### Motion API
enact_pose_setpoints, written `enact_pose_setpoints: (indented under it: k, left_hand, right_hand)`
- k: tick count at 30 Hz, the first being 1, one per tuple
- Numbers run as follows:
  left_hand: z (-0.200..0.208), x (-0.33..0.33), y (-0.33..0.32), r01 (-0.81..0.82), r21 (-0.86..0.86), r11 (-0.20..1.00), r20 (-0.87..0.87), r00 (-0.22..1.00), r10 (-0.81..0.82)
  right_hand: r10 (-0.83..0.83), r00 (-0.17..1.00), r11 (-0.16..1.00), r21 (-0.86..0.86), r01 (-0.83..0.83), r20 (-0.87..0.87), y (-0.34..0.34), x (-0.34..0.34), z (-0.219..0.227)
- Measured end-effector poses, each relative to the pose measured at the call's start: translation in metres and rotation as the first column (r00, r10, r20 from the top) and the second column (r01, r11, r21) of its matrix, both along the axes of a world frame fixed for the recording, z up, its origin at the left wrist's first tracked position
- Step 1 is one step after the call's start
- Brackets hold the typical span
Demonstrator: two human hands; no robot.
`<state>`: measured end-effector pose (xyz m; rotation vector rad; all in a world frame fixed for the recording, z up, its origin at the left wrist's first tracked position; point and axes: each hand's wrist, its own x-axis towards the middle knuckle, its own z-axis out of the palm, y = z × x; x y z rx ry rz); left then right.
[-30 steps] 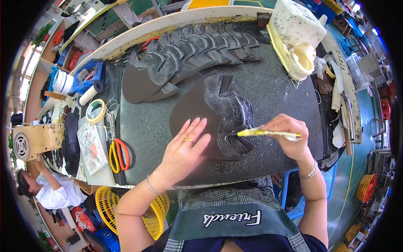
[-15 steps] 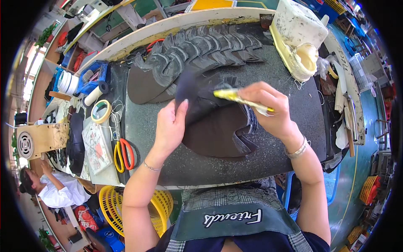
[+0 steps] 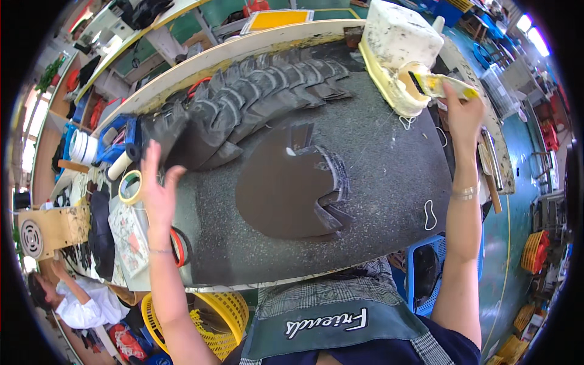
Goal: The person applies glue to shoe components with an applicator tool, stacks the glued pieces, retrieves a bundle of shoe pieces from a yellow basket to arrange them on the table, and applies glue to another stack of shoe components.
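My right hand point(image 3: 465, 115) is closed round a yellow-handled brush point(image 3: 447, 87), its dark bristles at the mouth of a cream-crusted pot point(image 3: 409, 82). To the left, my left hand point(image 3: 159, 198) has its fingers and thumb apart. Just beyond its fingertips is a blurred dark flat piece point(image 3: 167, 137), by the near left end of a long overlapping row of dark pieces point(image 3: 261, 85) with greyish smeared edges. Between my hands lie brown flat pieces point(image 3: 277, 182) with a notched right edge, streaked whitish along it.
A stained white container point(image 3: 404, 33) adjoins the pot. Along the left side are a masking tape roll point(image 3: 130, 187), red-handled scissors point(image 3: 177, 246) and a blue tray point(image 3: 115, 139). A loop of white string point(image 3: 430, 215) lies at right. Yellow point(image 3: 228, 310) and blue baskets point(image 3: 435, 277) stand below the near edge.
My left hand has gone left with a dark piece and its fingers have spread. My right hand has carried the brush from above the brown pieces to the pot at far right.
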<state>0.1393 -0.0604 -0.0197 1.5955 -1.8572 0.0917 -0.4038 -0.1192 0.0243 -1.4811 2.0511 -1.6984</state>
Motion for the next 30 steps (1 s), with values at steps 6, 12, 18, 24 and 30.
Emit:
enact_pose_setpoints:
  k: [6, 12, 18, 24, 30]
  left_hand:
    - [0.016, -0.121, 0.049, 0.572, 0.327, 0.752, 0.052, 0.784, -0.619]
    - [-0.001, -0.134, 0.062, 0.614, 0.372, 0.696, 0.052, 0.735, -0.677]
    - [0.002, -0.136, 0.060, 0.614, 0.380, 0.692, 0.048, 0.734, -0.677]
    - [-0.002, -0.134, 0.060, 0.612, 0.358, 0.705, 0.027, 0.748, -0.663]
    - [-0.001, -0.136, 0.059, 0.622, 0.353, 0.699, -0.015, 0.751, -0.660]
  right_hand:
    - [0.229, 0.953, 0.965, 0.081, -0.249, 0.197, 0.002, -0.015, -0.010]
    - [0.619, 0.727, 0.670, 0.284, -0.686, 0.297, 0.068, 0.099, -0.030]
    - [0.633, 0.739, 0.746, -0.074, -0.662, -0.230, 0.056, 0.123, -0.062]
    - [0.710, 0.572, 0.615, -0.035, -0.788, -0.410, 0.148, 0.110, -0.056]
    - [0.553, 0.636, 0.722, -0.071, -0.688, -0.539, 0.107, 0.120, -0.057]
